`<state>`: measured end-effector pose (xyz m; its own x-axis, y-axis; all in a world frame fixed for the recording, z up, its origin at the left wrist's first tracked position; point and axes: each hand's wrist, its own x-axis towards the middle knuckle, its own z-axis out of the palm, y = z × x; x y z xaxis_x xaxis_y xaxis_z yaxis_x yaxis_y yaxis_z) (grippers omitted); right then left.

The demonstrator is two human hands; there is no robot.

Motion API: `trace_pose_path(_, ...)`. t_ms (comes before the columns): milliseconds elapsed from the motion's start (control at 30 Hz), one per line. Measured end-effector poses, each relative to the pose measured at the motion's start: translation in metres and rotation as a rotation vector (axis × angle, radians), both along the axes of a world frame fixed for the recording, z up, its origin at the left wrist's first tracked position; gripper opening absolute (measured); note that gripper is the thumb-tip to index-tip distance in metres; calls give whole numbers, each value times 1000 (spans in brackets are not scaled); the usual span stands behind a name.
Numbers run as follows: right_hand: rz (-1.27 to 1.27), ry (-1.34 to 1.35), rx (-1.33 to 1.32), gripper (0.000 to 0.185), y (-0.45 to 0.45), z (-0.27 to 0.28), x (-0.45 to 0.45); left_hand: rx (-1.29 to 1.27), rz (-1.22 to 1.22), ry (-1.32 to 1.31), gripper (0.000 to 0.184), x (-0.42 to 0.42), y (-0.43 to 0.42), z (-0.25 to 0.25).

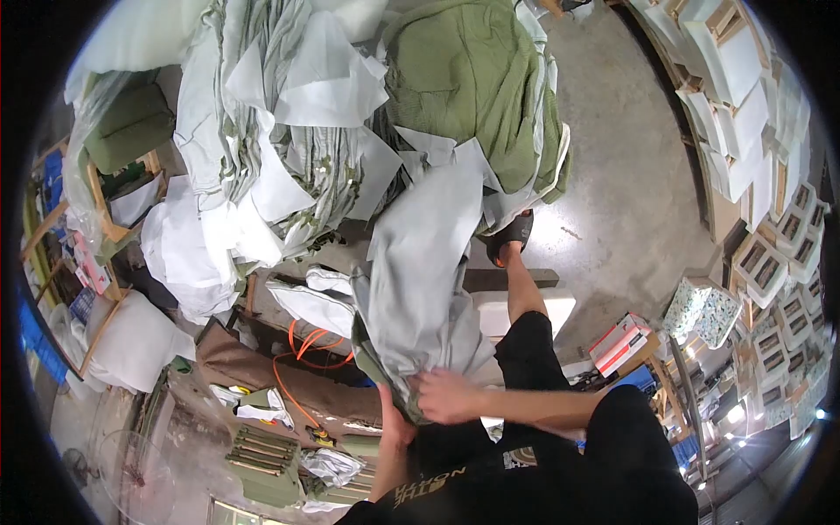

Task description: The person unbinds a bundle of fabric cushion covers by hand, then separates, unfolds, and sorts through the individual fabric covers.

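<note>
A long cloth piece [420, 254], pale grey on the side facing me with a green edge, hangs from my lap toward the pile in front. My right hand [448, 395] has its fingers curled onto the near end of this cloth. Close beside it, my left hand [396, 422] grips the green edge, thumb up along it; some of its fingers are hidden behind the fabric. The far end of the cloth rests against a heap of green fabric [464, 70] with white sheets around it.
Stacked grey fabric covers [232, 114] and white sheets [328, 74] lie at the front left. An orange hose [306, 341] runs by a brown padded piece [262, 372]. A red-and-white box [619, 343] stands at right. White cushioned frames [726, 52] line the right side.
</note>
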<state>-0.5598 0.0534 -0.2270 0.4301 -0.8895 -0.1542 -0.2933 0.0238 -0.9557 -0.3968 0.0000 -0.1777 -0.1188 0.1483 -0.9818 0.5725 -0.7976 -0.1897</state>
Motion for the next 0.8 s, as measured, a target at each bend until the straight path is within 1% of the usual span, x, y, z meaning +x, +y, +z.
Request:
trace_pose_path(33,-101,-50,54,21,9,8,11,-16,-181,-57,56,3,3,-3)
trace_pose_path(133,255,-125,294,21,-11,28,1,-49,-722,-229,56,15,22,-22)
trace_pose_path(167,316,-137,341,21,-16,20,-6,-105,-733,-267,60,12,26,-26)
trace_pose_path(233,75,-59,617,22,-23,-15,-19,-242,-729,-335,56,-2,30,-33)
trace_pose_path(267,-165,13,603,22,-61,-22,-60,-305,-719,-379,54,-5,34,-32)
trace_pose_path(300,-545,368,267,29,-55,-74,-61,-321,-716,-385,55,-5,35,-31)
trace_pose_path(333,-799,452,534,41,-95,-87,-98,-298,-723,-386,56,-4,34,-31)
trace_pose_path(367,-965,544,492,54,-123,-114,-138,-274,-735,-381,56,-2,33,-30)
trace_pose_path(400,-1149,757,321,61,-137,-142,-166,-252,-747,-374,56,-1,31,-30)
trace_pose_path(433,-1226,884,539,71,-155,-154,-195,-243,-734,-358,59,3,32,-34)
trace_pose_path(500,-1398,1039,702,54,-160,-192,-227,-212,-712,-326,64,14,38,-39)
trace_pose_path(600,-1186,968,854,38,-153,-193,-259,-214,-702,-373,62,1,33,-32)
trace_pose_path(633,-1202,1005,730,28,-150,-187,-253,-221,-694,-372,62,0,32,-31)
trace_pose_path(733,-1114,872,439,23,-129,-163,-242,-246,-674,-367,62,-4,31,-30)
trace_pose_path(800,-869,882,-68,16,-119,-133,-217,-264,-674,-363,62,-7,28,-31)
